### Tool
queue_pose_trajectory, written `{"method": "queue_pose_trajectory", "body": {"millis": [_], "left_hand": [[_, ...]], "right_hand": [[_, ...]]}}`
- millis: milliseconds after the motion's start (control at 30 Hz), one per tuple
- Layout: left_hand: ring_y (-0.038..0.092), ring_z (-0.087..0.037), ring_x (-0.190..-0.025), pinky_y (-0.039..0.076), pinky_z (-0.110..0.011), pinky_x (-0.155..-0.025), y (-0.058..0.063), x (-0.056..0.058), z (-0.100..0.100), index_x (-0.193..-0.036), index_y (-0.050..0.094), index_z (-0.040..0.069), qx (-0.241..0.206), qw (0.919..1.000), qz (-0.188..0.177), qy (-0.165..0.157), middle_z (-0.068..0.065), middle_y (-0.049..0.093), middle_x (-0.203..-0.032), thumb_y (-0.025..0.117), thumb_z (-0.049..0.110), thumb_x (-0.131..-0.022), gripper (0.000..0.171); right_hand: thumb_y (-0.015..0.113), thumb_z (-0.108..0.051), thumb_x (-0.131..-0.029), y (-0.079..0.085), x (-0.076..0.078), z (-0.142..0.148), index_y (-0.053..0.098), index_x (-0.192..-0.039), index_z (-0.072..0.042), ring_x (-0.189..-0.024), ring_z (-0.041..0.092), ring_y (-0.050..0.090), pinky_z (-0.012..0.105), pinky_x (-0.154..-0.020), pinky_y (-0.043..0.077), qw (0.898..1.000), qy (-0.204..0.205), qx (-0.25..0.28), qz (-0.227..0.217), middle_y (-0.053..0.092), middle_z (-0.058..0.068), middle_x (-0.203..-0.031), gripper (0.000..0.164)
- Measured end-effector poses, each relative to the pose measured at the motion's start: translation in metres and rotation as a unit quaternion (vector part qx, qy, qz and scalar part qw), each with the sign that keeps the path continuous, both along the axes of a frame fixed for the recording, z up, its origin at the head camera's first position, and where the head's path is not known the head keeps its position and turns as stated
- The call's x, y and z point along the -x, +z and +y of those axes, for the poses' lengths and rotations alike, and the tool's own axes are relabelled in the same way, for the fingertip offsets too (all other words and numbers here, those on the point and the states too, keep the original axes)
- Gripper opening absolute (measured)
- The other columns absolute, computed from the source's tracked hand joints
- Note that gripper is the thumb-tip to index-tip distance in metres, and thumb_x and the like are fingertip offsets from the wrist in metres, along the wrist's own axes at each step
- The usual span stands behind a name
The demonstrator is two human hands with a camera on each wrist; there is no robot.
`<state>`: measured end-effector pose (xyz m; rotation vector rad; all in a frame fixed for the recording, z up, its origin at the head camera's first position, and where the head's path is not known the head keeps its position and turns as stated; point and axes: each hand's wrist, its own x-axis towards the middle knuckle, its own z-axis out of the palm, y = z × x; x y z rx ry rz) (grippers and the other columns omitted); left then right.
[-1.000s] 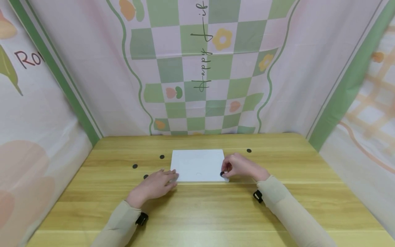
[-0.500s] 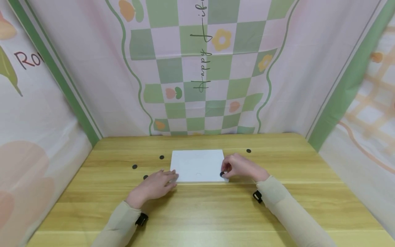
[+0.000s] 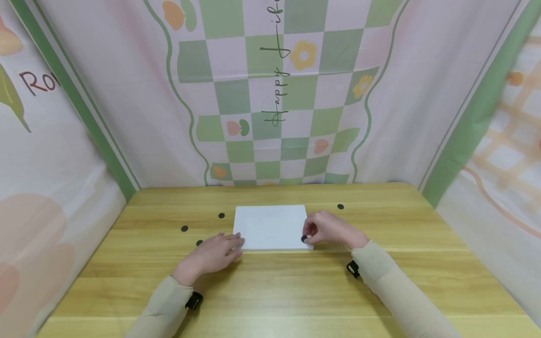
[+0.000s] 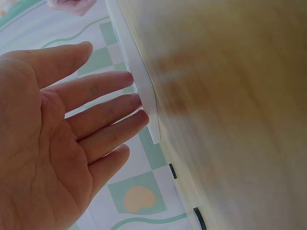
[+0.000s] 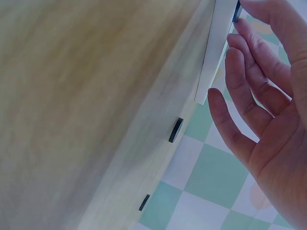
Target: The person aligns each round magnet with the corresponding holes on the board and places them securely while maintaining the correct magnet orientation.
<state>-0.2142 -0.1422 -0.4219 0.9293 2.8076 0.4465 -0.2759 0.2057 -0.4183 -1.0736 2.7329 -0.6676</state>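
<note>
Three black discs (image 3: pixel 184 228) are lying toward nine o'clock from a white board (image 3: pixel 270 225) on the worktop (image 3: pixel 270 291), the left hand (image 3: pixel 212 252) is touching its eight-o'clock corner with outstretched, released fingers (image 4: pixel 96 87), the right hand (image 3: pixel 331 228) is pinching one disc (image 3: pixel 304 238) at its four-o'clock corner, and another disc (image 3: pixel 340 206) is lying beyond, toward three.

White board (image 3: pixel 270 226), apparently black disc (image 3: pixel 304 239)

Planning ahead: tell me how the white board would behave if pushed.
The white board is probably stiff: it lies flat with straight edges. Low and wide, it likely won't tip. It might slide, since the wooden table looks smooth.
</note>
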Motion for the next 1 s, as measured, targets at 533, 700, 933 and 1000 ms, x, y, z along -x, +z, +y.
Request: {"method": "queue_pose_trajectory", "body": {"millis": [533,700,933,1000], "left_hand": [[0.043,-0.027,-0.134,0.027,-0.048,-0.116,0.0011,-0.0008,-0.0001,-0.135,0.052,0.007,-0.001,1.0,0.001,-0.003,-0.013,0.045,-0.145,0.045,0.031,-0.101,0.043],[0.043,-0.028,-0.134,0.027,-0.049,-0.116,0.0012,-0.0008,-0.0004,-0.135,0.052,0.006,-0.005,1.0,0.001,-0.005,-0.014,0.045,-0.145,0.045,0.031,-0.101,0.043],[0.043,-0.029,-0.134,0.026,-0.05,-0.116,0.0006,-0.0004,-0.0007,-0.136,0.051,0.006,-0.003,1.0,0.002,-0.007,-0.014,0.045,-0.145,0.045,0.031,-0.101,0.043],[0.043,-0.029,-0.134,0.026,-0.05,-0.116,0.0002,-0.0001,-0.0007,-0.136,0.051,0.006,-0.002,1.0,0.003,-0.006,-0.014,0.045,-0.145,0.045,0.031,-0.101,0.043]], "right_hand": [[0.079,-0.017,-0.077,-0.0004,0.0013,0.0009,0.07,-0.083,-0.015,-0.072,0.004,0.06,0.017,-0.065,0.053,1.0,0.002,0.0,-0.008,0.066,-0.006,-0.082,0.011],[0.079,-0.016,-0.077,-0.0013,0.0017,0.0013,0.07,-0.083,-0.015,-0.073,0.004,0.061,0.017,-0.066,0.053,1.0,0.004,0.003,-0.011,0.065,-0.006,-0.082,0.01],[0.079,-0.014,-0.077,-0.0011,0.0018,0.0016,0.07,-0.083,-0.014,-0.073,0.005,0.061,0.017,-0.066,0.054,1.0,0.005,0.006,-0.015,0.066,-0.005,-0.083,0.011],[0.078,-0.015,-0.077,-0.001,0.0016,0.0017,0.07,-0.083,-0.014,-0.073,0.004,0.061,0.017,-0.066,0.054,1.0,0.005,0.007,-0.016,0.065,-0.005,-0.083,0.01]]}}
